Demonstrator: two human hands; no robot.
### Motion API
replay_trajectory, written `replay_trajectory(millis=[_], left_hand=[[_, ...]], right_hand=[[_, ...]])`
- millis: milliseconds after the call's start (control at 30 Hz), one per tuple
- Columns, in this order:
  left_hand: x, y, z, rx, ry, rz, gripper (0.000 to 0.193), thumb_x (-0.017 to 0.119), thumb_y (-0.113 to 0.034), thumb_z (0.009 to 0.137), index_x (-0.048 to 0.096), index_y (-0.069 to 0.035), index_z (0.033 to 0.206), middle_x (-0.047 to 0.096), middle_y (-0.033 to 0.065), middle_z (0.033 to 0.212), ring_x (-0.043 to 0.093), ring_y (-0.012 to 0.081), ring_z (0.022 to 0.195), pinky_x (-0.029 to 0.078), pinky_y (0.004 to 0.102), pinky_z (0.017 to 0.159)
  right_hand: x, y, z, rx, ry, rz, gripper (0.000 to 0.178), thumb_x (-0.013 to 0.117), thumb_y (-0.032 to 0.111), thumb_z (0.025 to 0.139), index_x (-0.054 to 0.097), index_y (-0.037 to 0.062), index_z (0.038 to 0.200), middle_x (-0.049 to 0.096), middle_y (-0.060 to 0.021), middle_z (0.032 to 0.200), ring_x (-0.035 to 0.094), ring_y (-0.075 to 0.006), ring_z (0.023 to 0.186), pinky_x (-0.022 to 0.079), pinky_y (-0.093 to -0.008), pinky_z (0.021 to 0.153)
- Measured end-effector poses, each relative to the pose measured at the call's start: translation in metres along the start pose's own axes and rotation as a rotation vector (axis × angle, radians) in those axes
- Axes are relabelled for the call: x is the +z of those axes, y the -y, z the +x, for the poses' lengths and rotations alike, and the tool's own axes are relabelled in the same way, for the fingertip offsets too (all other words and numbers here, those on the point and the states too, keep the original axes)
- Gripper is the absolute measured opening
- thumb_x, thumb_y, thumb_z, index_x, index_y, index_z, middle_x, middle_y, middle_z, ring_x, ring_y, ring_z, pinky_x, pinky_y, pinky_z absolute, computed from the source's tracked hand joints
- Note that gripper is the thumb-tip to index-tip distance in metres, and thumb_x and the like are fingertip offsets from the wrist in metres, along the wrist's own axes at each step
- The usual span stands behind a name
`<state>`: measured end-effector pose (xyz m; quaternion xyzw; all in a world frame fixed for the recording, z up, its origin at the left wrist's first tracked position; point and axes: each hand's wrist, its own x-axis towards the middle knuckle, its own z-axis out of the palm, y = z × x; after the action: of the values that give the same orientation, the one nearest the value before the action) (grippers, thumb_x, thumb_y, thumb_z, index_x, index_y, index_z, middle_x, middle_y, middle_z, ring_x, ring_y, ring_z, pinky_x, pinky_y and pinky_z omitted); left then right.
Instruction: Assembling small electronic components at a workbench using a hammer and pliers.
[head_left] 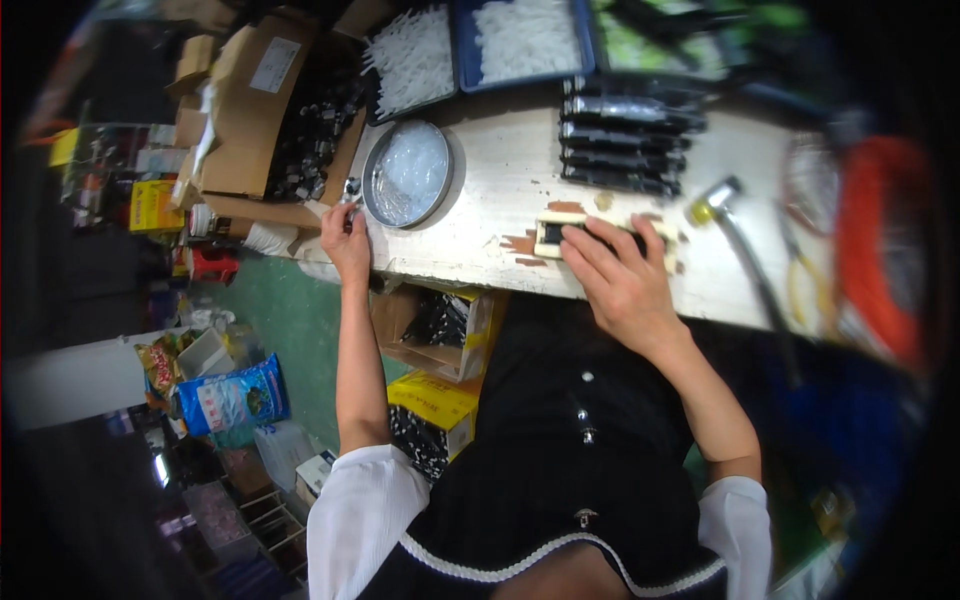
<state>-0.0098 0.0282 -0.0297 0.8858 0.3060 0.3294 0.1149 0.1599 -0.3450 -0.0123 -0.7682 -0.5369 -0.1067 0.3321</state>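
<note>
A pale block [548, 251] with a dark piece [553, 233] set in it lies near the front edge of a white bench [500, 180], right of the middle; the right hand [625, 280] reaches over it from the near side, fingers a little apart and bent, fingertips on its top, so that the block's left end shows beyond the grip; whether the fingers clasp it or only rest there, I cannot tell; brown scraps [521, 243] lie around the block.

Well to the left, the left hand [346, 245] is at the bench's near edge, its fingers drawn together beside small metal parts [351, 189]; I cannot tell whether it has hold of one; just right of it sits a round metal dish [408, 174] with clear plastic inside.

Farther back, beyond the block, black bars [625, 145] lie in a row; to the right lies a hammer [742, 240]; at far left stands an open cardboard box [255, 110].
</note>
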Motion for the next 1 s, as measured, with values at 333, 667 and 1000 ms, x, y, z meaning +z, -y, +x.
replay_trajectory(millis=[333,667,1000], left_hand=[[-0.005,0.007,-0.019,-0.061,-0.085,-0.103,0.022,0.069,-0.003,0.071,0.063,0.000,0.092,0.055,0.0053,0.079,0.052,0.0157,0.069,0.044,0.0275,0.065],[-0.007,0.013,-0.015,0.045,-0.031,0.237,0.022,0.066,-0.011,0.074,0.064,0.002,0.092,0.056,0.0126,0.084,0.052,0.0275,0.079,0.043,0.0370,0.072],[-0.021,-0.149,-0.026,0.071,0.211,-0.669,0.022,0.067,0.000,0.073,0.063,0.002,0.094,0.060,0.0075,0.089,0.054,0.0139,0.078,0.044,0.0249,0.069]], right_hand=[[-0.005,0.005,0.005,-0.032,0.025,-0.061,0.032,0.057,0.002,0.071,0.061,0.0045,0.103,0.058,-0.0039,0.115,0.049,-0.0208,0.110,0.027,-0.0436,0.099],[-0.006,0.009,0.007,-0.044,0.023,-0.114,0.031,0.059,0.005,0.073,0.060,0.0047,0.104,0.057,-0.0047,0.116,0.050,-0.0218,0.107,0.028,-0.0438,0.097],[-0.007,0.002,0.004,0.006,-0.167,0.030,0.034,0.065,0.008,0.072,0.058,0.0022,0.104,0.057,-0.0083,0.107,0.053,-0.0229,0.098,0.033,-0.0425,0.092]])
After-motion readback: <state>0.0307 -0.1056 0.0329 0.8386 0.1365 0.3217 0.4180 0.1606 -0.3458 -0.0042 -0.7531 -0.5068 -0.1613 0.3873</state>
